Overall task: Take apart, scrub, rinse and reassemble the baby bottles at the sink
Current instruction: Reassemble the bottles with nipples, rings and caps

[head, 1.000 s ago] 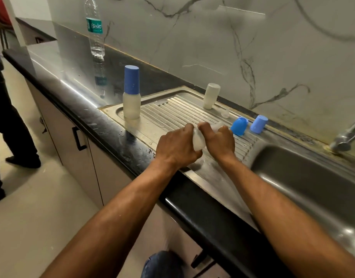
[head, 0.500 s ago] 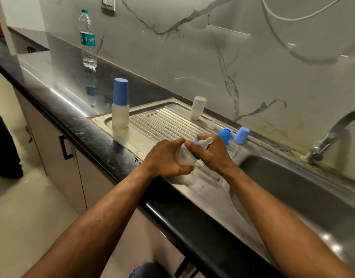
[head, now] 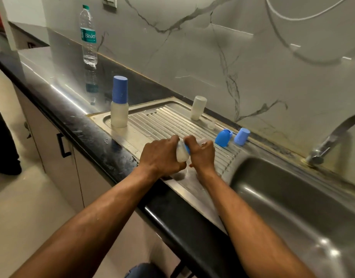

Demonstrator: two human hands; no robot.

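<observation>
Over the ribbed drainboard (head: 162, 121) my left hand (head: 160, 155) grips the body of a small translucent baby bottle (head: 181, 153). My right hand (head: 201, 155) is curled round its top end, where a blue collar shows between the fingers. A second bottle with a blue cap (head: 119, 102) stands upright at the drainboard's left corner. A bare translucent bottle body (head: 198, 107) stands upside down at the back. Two loose blue caps (head: 222, 137) (head: 241, 136) lie near the back edge, and a small clear teat (head: 211, 125) sits beside them.
The steel sink basin (head: 293, 197) lies to the right, with the tap (head: 331, 141) at its back. A plastic water bottle (head: 89, 37) stands on the black counter (head: 72, 109) by the marble wall. A person's dark legs (head: 2, 137) are at the far left.
The teat that stuck out above my right hand half a second ago is now covered by the fingers, and both hands have shifted round the bottle.
</observation>
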